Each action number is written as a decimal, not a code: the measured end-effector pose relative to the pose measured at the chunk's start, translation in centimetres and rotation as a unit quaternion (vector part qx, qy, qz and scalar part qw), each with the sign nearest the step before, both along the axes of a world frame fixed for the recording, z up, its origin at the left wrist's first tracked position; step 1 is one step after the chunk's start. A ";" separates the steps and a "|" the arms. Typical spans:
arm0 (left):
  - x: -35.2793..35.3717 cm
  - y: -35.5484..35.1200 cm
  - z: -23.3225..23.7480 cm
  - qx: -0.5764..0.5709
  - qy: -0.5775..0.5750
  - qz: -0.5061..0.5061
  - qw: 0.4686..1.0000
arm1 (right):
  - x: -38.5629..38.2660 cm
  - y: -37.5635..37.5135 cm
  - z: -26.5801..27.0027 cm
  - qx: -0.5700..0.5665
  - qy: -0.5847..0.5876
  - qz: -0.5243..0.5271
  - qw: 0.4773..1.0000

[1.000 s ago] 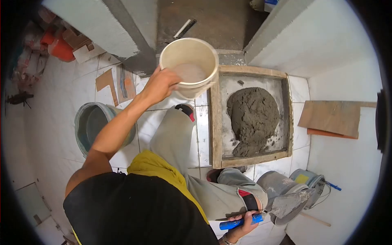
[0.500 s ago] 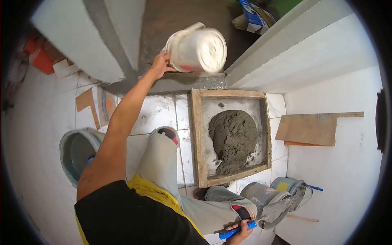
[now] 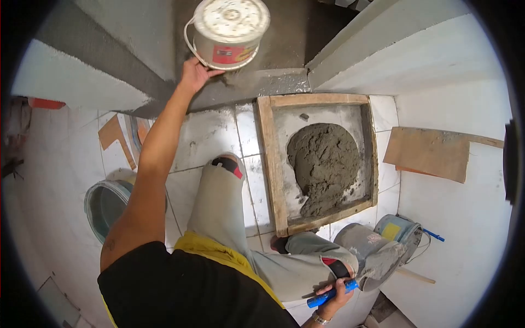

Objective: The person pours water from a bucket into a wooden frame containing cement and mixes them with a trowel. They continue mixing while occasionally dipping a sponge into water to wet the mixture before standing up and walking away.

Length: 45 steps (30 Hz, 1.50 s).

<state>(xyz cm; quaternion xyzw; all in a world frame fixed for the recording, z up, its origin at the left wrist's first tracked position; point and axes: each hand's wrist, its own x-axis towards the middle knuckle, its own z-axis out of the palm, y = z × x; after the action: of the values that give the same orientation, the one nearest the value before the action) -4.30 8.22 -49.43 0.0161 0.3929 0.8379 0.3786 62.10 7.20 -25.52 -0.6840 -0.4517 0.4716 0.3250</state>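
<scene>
**White plastic bucket (image 3: 229, 30) upturned at the top of the doorway**

Head view: the White plastic bucket, with a red label on its side and a wire handle hanging at its left, sits bottom-up toward the camera. It is above the grey cement step (image 3: 257, 85), at the far end of the person's outstretched left arm. The left grip (image 3: 194, 74) is closed on the bucket's near lower edge, with the fingertips tucked out of sight beneath it. I cannot tell whether the bucket hangs in the air or rests on the dark floor beyond the step.

Low in the picture, beside the bent knee, the right grip (image 3: 334, 295) is clenched around the blue handle (image 3: 327, 297) of a mortar-caked steel trowel (image 3: 383, 261). The trowel's blade lies over the mouth of a grey smeared bucket (image 3: 355, 240). Just beside that stands a small blue bucket with a yellow label (image 3: 402, 230).

Between the two grips, on the white tiled floor (image 3: 208, 142), lies a square wooden-framed mixing tray (image 3: 269, 164) holding a heap of grey mortar (image 3: 325, 161). The person's red-and-black shoe (image 3: 227, 164) is planted near the tray's left rail. A teal round bucket (image 3: 104, 205) stands left of the arm. A brown flat board (image 3: 429, 153) lies to the right of the tray, well apart from both grips.
</scene>
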 end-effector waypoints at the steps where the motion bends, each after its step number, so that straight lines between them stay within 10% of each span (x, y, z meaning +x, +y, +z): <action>1: 0.1 -0.7 0.7 -0.026 0.054 0.016 0.998 | -0.2 0.2 0.2 0.008 -0.008 0.020 1.000; 6: 0.9 -2.1 4.8 -0.193 0.302 -0.004 0.934 | 1.1 0.1 0.4 0.001 0.010 0.011 1.000; 8: 2.3 -1.9 6.3 -0.293 0.662 -0.062 0.687 | 1.8 -0.2 0.2 0.016 0.018 0.008 1.000; 10: 4.3 -2.2 6.9 -0.294 0.656 -0.097 0.688 | 1.7 -0.8 0.4 0.012 0.009 -0.002 1.000; 12: 5.8 -3.9 6.5 -0.336 0.772 -0.143 0.520 | 1.8 -0.9 0.6 0.015 0.002 -0.010 1.000; 19: 13.7 -12.8 -0.2 -0.315 0.650 -0.195 0.663 | 3.3 -2.2 -0.1 0.025 0.022 -0.005 0.999; 24: 15.1 -12.1 -3.5 -0.351 0.684 -0.263 0.583 | 3.0 -2.0 0.6 -0.019 -0.003 0.014 1.000; 29: 12.7 -8.1 -0.1 -0.373 0.710 -0.114 0.586 | 4.0 -1.8 0.6 -0.073 -0.044 0.011 0.996; 31: 7.3 -4.1 -2.3 -0.391 0.497 -0.013 0.774 | 4.4 -1.7 0.1 -0.093 -0.071 -0.036 0.992; 35: -7.4 4.4 -12.3 -0.524 0.433 0.112 0.725 | 1.6 0.2 1.3 -0.118 -0.090 -0.032 0.988; 37: -11.5 6.7 -14.7 -0.626 0.465 0.061 0.623 | -0.4 0.8 1.9 -0.114 -0.106 -0.033 0.987; 45: -17.7 11.2 -20.4 -0.749 0.385 -0.102 0.529 | -3.2 2.3 3.3 -0.103 -0.189 0.032 0.976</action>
<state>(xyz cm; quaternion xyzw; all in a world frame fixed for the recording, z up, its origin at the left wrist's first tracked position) -22.02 19.46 -69.83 0.0876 0.9799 0.1041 0.1461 58.89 9.45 -22.19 -0.7757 -0.4756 0.3880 0.1470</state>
